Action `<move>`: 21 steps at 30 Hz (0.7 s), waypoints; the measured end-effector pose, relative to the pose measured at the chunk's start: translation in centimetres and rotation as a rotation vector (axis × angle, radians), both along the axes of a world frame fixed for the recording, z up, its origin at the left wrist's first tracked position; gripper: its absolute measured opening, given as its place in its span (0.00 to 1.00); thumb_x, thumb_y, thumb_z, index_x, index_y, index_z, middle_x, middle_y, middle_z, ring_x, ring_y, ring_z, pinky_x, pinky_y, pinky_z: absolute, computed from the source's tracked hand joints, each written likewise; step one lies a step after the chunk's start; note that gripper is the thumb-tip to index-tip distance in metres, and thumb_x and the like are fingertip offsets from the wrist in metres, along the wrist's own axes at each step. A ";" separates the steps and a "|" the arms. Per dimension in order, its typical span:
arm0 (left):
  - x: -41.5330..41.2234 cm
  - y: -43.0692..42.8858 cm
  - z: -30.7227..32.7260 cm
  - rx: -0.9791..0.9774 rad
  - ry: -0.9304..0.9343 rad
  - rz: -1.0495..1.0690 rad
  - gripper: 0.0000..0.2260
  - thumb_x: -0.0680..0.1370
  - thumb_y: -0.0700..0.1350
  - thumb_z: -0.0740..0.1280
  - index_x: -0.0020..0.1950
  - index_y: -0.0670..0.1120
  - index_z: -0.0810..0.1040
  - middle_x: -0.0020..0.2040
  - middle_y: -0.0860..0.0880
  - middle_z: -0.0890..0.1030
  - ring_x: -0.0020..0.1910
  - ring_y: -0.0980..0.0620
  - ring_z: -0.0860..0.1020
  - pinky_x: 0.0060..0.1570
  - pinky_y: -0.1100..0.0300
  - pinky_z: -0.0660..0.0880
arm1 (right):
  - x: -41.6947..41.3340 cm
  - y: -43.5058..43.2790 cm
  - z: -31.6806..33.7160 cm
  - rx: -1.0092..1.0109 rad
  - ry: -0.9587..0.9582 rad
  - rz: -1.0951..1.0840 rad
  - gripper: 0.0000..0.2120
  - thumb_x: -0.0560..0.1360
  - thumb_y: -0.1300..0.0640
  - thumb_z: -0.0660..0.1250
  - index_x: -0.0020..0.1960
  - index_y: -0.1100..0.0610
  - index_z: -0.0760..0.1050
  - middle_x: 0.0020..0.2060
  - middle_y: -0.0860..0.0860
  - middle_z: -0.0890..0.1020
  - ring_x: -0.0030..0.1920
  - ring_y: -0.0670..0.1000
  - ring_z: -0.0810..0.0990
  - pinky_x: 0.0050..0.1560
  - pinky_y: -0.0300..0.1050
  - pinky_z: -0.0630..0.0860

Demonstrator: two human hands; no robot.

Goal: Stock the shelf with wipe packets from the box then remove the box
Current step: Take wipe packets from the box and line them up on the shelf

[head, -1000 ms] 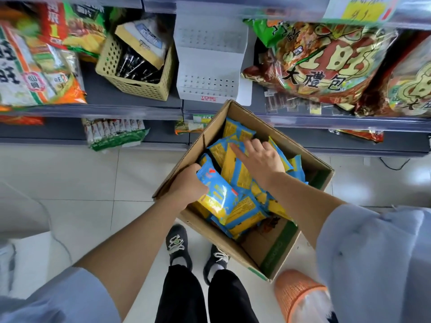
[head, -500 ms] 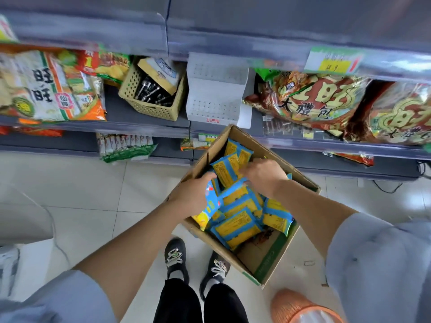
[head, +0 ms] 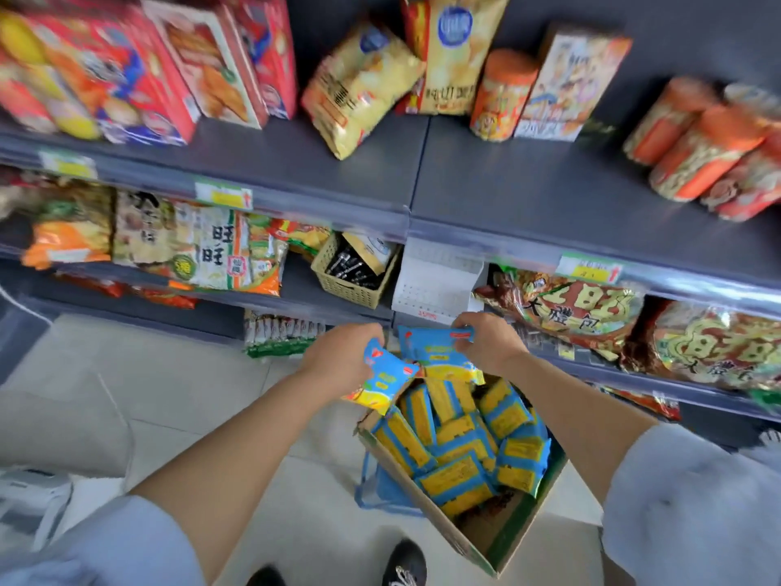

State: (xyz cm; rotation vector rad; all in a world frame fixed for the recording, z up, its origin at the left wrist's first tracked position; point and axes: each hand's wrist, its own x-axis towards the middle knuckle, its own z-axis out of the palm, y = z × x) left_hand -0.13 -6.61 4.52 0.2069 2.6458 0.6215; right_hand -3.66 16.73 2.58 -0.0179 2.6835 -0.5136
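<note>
Both hands have come up out of the box [head: 503, 539] since half a second ago, each bringing a wipe packet with it, and the view has tipped upward so that a higher shelf level now shows. Nearest, dark shoes [head: 403, 564] stand on the pale floor tiles [head: 169, 395], and the cardboard box sits just right of them on the floor, open-topped. It is far from finished: the remaining packets [head: 456, 450], blue and yellow, lie heaped in its far half, while some bare cardboard shows at its near end. Just above the box's far rim, the left hand [head: 338, 357] has its fingers curled round one blue packet [head: 382, 376], which hangs tilted down toward the box. The right hand [head: 486, 344] pinches a second blue packet [head: 435, 346] by its upper edge, close beside the first; whether the two touch is unclear. Beyond the hands, the middle shelf level carries a woven basket [head: 355, 272] and a white perforated divider [head: 435, 281], with large snack bags on either side. Further up, the grey upper shelf [head: 380, 171] has a wide bare strip in front of its cartons and tubs. The pick looks done and placing comes next, though the target spot cannot be told yet. Removing the box looks a long way off.
</note>
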 end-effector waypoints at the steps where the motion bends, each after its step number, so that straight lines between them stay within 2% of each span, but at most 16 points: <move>1: 0.1 -1.1 1.1 0.010 0.023 0.005 0.16 0.72 0.38 0.69 0.56 0.52 0.73 0.53 0.49 0.77 0.52 0.46 0.75 0.41 0.55 0.70 | -0.1 -1.1 1.1 -0.013 0.020 0.000 0.11 0.77 0.57 0.64 0.59 0.51 0.76 0.56 0.54 0.79 0.53 0.56 0.78 0.47 0.45 0.73; 5: 0.6 -6.3 5.2 0.047 0.095 0.054 0.14 0.72 0.37 0.70 0.53 0.52 0.73 0.54 0.51 0.77 0.48 0.50 0.74 0.40 0.56 0.70 | -0.3 -6.3 5.5 -0.045 0.075 0.023 0.11 0.75 0.60 0.64 0.55 0.50 0.77 0.51 0.52 0.80 0.43 0.54 0.78 0.39 0.43 0.72; 8: 1.1 -10.6 8.1 0.105 0.131 0.109 0.14 0.72 0.37 0.70 0.49 0.54 0.73 0.53 0.51 0.77 0.49 0.50 0.76 0.42 0.52 0.76 | -0.3 -11.1 8.7 -0.080 0.167 0.035 0.10 0.75 0.59 0.65 0.55 0.52 0.78 0.50 0.53 0.81 0.48 0.55 0.78 0.42 0.44 0.72; 11: 1.7 -14.8 10.9 0.083 0.186 0.116 0.14 0.72 0.37 0.70 0.47 0.55 0.72 0.53 0.52 0.75 0.49 0.49 0.76 0.44 0.49 0.76 | -0.2 -16.0 12.0 -0.143 0.262 0.031 0.10 0.75 0.58 0.67 0.57 0.54 0.76 0.49 0.54 0.81 0.50 0.57 0.78 0.46 0.48 0.75; 14: 2.2 -18.9 13.3 0.094 0.230 0.142 0.15 0.72 0.37 0.70 0.47 0.55 0.72 0.53 0.52 0.75 0.47 0.49 0.77 0.44 0.48 0.77 | 0.1 -20.4 15.2 -0.184 0.346 0.058 0.08 0.75 0.59 0.68 0.54 0.57 0.74 0.42 0.51 0.77 0.44 0.55 0.75 0.40 0.48 0.73; 18: 2.6 -24.0 16.2 0.131 0.286 0.187 0.15 0.72 0.38 0.71 0.45 0.57 0.72 0.54 0.52 0.75 0.44 0.49 0.78 0.40 0.50 0.77 | 0.4 -25.4 18.6 -0.248 0.441 0.077 0.07 0.75 0.59 0.69 0.52 0.56 0.74 0.34 0.43 0.70 0.38 0.51 0.71 0.32 0.43 0.65; 21: 3.0 -27.5 18.8 0.157 0.328 0.178 0.16 0.73 0.39 0.72 0.43 0.60 0.70 0.54 0.54 0.75 0.43 0.50 0.79 0.41 0.50 0.77 | 0.5 -28.6 20.8 -0.272 0.508 0.091 0.07 0.74 0.59 0.70 0.51 0.55 0.75 0.34 0.41 0.69 0.38 0.50 0.71 0.33 0.43 0.65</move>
